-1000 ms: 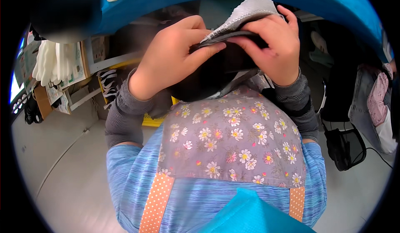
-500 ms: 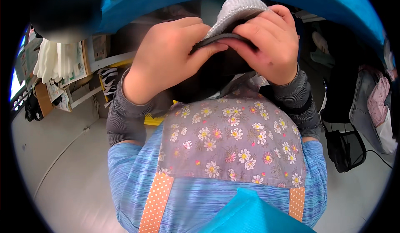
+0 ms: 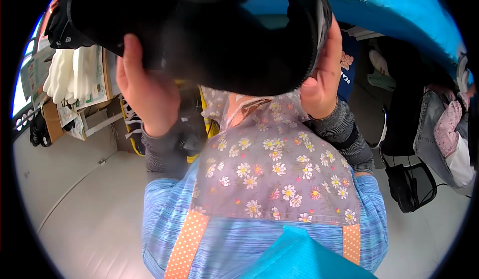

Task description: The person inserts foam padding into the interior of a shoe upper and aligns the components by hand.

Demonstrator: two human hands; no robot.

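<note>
A large black soft piece [image 3: 214, 44] with a curved, stitched rim is held up close in front of me, spanning the top of the view. Its kind is not plain; a paler strip shows at its right edge. My left hand [image 3: 152, 99] grips its lower left side, thumb lying on the dark face and the other fingers mostly hidden. On the right end, my right hand [image 3: 323, 79] is closed around the rim, fingers along the outer side and thumb low by the edge.
A blue-covered surface [image 3: 399, 14] curves across the far right. White glove-like shapes [image 3: 70, 74] hang at the left beside cardboard and papers. Yellow edging [image 3: 212, 127] shows below the piece. Clothes [image 3: 449, 124] and a black framed object [image 3: 411, 186] are at the right.
Both hands have moved apart and turned the piece. Earlier they pinched its folded edge, grey outside and dark inside; now its broad black face spreads open, higher and closer.
</note>
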